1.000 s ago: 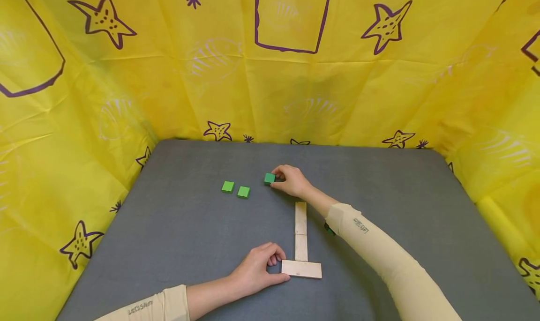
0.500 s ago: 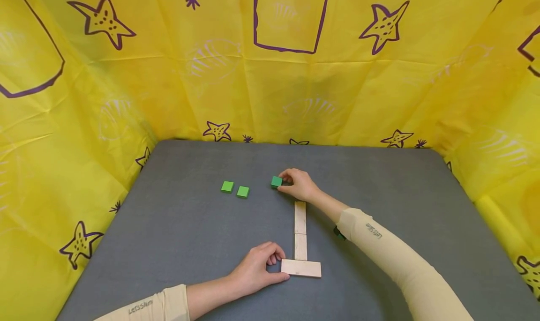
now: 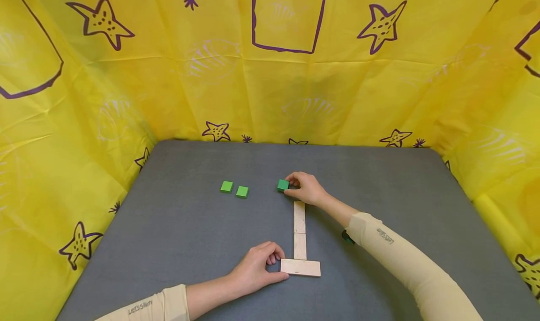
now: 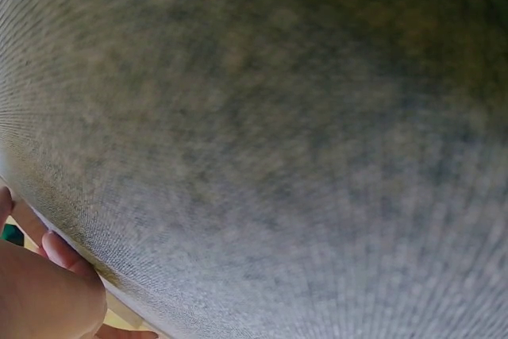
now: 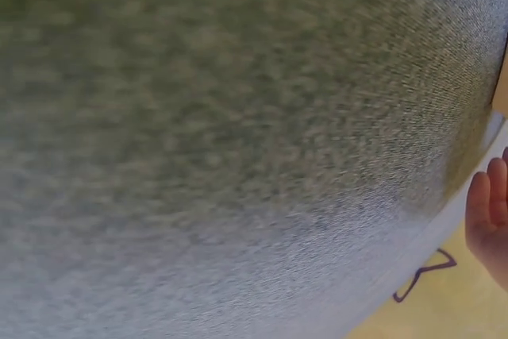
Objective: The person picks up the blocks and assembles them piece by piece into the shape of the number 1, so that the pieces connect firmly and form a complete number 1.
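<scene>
In the head view my right hand [image 3: 308,188] pinches a dark green cube [image 3: 283,185] between thumb and fingers, just beyond the far end of a line of wooden blocks. That line is two narrow wooden blocks [image 3: 299,218] laid end to end. Across its near end lies another wooden block [image 3: 300,267], forming an upside-down T. My left hand [image 3: 257,268] grips this crosswise block by its left end, thumb at the near edge and fingers at the far edge. In the right wrist view only some fingers [image 5: 496,204] show at the edge.
Two light green blocks [image 3: 226,187] lie a little apart, left of the dark green cube. The grey tabletop [image 3: 190,246] is walled at the back and sides by yellow cloth [image 3: 270,86] with drawn starfish. A dark device sits under the right wrist.
My right hand has carried the dark green cube to the right and slightly nearer, toward the far end of the wooden line. The left hand keeps its place on the crosswise block.
</scene>
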`<state>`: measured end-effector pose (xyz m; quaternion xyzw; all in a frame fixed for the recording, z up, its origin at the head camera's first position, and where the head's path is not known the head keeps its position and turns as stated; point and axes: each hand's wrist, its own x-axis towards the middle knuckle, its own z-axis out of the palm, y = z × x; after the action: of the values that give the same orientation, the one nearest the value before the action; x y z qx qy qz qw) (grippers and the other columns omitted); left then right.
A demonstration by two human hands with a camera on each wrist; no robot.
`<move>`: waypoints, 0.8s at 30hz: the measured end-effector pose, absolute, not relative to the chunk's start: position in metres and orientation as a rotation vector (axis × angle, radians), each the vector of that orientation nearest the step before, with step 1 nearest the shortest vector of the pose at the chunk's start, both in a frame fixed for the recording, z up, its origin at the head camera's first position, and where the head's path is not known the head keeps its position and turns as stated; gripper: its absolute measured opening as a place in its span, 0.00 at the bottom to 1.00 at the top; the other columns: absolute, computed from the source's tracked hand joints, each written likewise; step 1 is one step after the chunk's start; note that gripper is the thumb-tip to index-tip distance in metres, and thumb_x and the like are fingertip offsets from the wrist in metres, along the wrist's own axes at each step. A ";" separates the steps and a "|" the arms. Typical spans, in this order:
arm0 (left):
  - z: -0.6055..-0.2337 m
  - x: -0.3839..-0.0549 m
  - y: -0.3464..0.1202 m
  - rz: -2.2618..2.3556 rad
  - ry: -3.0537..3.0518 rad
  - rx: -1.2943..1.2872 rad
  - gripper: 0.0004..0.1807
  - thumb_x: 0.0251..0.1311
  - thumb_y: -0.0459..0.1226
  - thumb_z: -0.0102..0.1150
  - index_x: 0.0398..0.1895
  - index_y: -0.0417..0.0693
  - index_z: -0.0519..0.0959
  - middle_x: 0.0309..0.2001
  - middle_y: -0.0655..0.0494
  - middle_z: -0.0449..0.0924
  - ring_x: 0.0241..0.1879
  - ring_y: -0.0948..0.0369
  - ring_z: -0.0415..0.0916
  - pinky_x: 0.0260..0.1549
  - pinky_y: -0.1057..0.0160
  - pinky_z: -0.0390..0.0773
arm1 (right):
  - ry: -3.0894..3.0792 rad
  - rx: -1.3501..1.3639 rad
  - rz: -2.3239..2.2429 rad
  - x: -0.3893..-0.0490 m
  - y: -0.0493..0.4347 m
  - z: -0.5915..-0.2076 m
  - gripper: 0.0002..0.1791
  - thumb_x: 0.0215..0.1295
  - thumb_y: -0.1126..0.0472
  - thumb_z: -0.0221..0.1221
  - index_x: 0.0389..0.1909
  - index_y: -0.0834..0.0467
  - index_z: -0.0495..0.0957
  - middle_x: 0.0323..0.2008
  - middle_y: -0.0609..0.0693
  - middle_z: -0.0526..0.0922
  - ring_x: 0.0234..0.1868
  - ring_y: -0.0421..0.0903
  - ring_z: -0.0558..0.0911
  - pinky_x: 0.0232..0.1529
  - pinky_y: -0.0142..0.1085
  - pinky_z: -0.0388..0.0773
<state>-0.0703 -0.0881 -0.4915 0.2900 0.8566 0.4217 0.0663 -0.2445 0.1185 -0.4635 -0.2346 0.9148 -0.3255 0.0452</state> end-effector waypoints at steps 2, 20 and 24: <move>-0.491 -0.070 -0.088 1.269 2.579 0.863 0.18 0.48 0.42 0.76 0.37 0.54 0.76 0.30 0.67 0.70 0.30 0.71 0.67 0.31 0.74 0.70 | 2.794 -0.711 -1.003 -0.243 0.121 -0.464 0.19 0.59 0.59 0.68 0.49 0.62 0.79 0.40 0.54 0.81 0.43 0.49 0.78 0.47 0.42 0.75; -0.491 -0.070 -0.087 1.275 2.582 0.862 0.18 0.48 0.41 0.77 0.37 0.54 0.76 0.31 0.66 0.70 0.31 0.70 0.68 0.31 0.74 0.70 | 2.780 -0.657 -1.062 -0.231 0.140 -0.468 0.19 0.59 0.59 0.68 0.49 0.62 0.80 0.39 0.54 0.81 0.42 0.50 0.78 0.46 0.43 0.75; -0.491 -0.070 -0.087 1.277 2.581 0.855 0.18 0.48 0.41 0.77 0.37 0.54 0.76 0.31 0.66 0.71 0.31 0.70 0.68 0.31 0.74 0.71 | 2.773 -0.649 -1.074 -0.228 0.144 -0.469 0.19 0.59 0.59 0.68 0.49 0.62 0.80 0.40 0.54 0.81 0.42 0.49 0.78 0.46 0.43 0.75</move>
<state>-0.0698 -0.0874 -0.4909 0.2840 0.8571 0.4242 0.0687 -0.2276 0.1436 -0.4687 -0.2130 0.9100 -0.3523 0.0490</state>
